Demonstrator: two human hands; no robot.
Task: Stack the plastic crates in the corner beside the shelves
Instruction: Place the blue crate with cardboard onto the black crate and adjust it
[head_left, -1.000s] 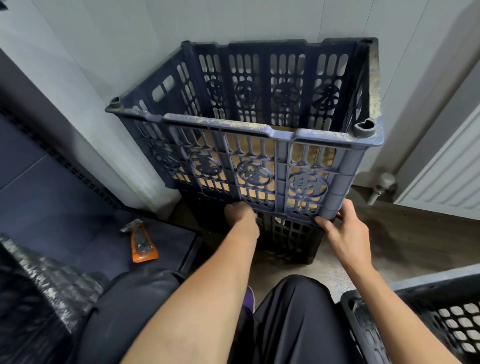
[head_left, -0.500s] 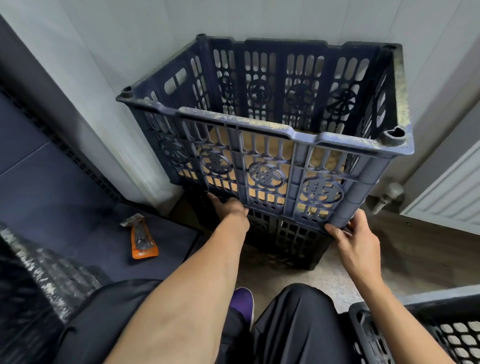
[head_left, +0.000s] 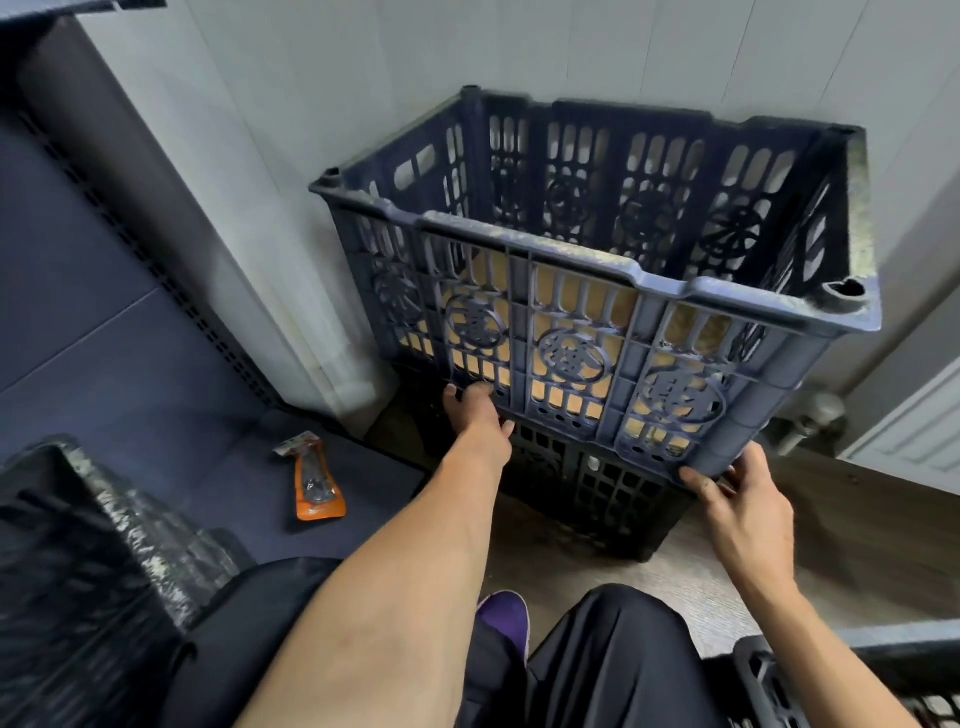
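Because the blue crate must seat squarely on the black crate in the corner, we hold it low: our left hand hooks its bottom edge, our right hand cups its near corner, steadying the tilted load against the wall.

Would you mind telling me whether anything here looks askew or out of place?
The blue crate sits tilted and skewed on the black crate, its near right corner overhanging where the right hand grips it. An orange packet lies loose on the dark shelf.
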